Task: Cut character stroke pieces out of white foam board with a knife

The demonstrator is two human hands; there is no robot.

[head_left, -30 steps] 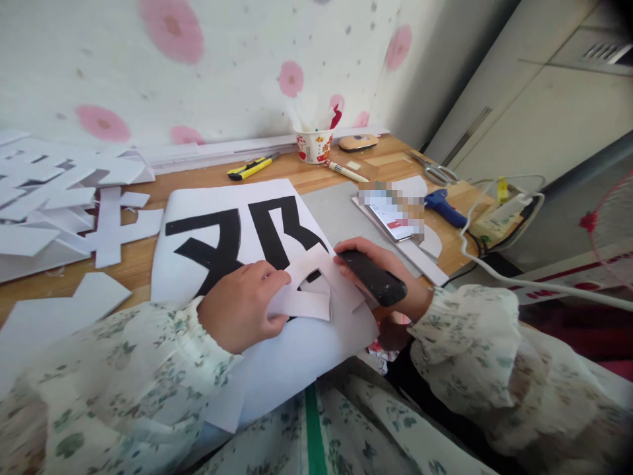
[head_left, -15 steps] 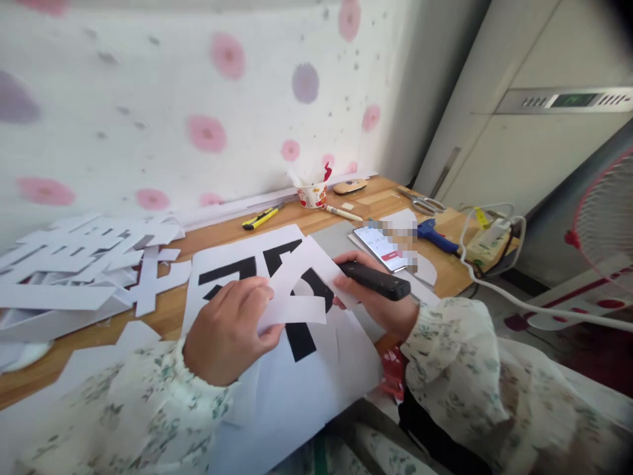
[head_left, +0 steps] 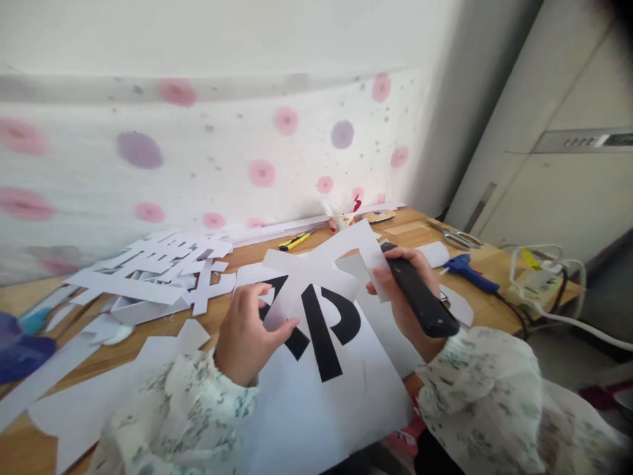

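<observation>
White cutout (head_left: 311,270), 1: frame centre, raised above the printed sheet (head_left: 346,409), 1, lower centre. Change: the cutout now stands higher, and the fingers of the left hand (head_left: 247,330), pinched on it a second ago, are spread wide. They hold nothing firmly; contact with its lower leg cannot be told. In effect, its support now seems to fall to the right hand (head_left: 395,300) — fingers wrapped round the black tool (head_left: 418,293), 1, thumb at the cutout's right arm.

On the table (head_left: 247,254): yellow cutter, 1 (head_left: 297,241), upper centre; patterned cup, 1 (head_left: 341,223), behind the cutout; scissors, 1 pair (head_left: 457,237), and blue glue gun, 1 (head_left: 472,272), right of centre; power strip, 1 (head_left: 541,284), right edge; cutout pile, 1 (head_left: 133,290), left of centre — pieces overlapping, uncountable.
</observation>
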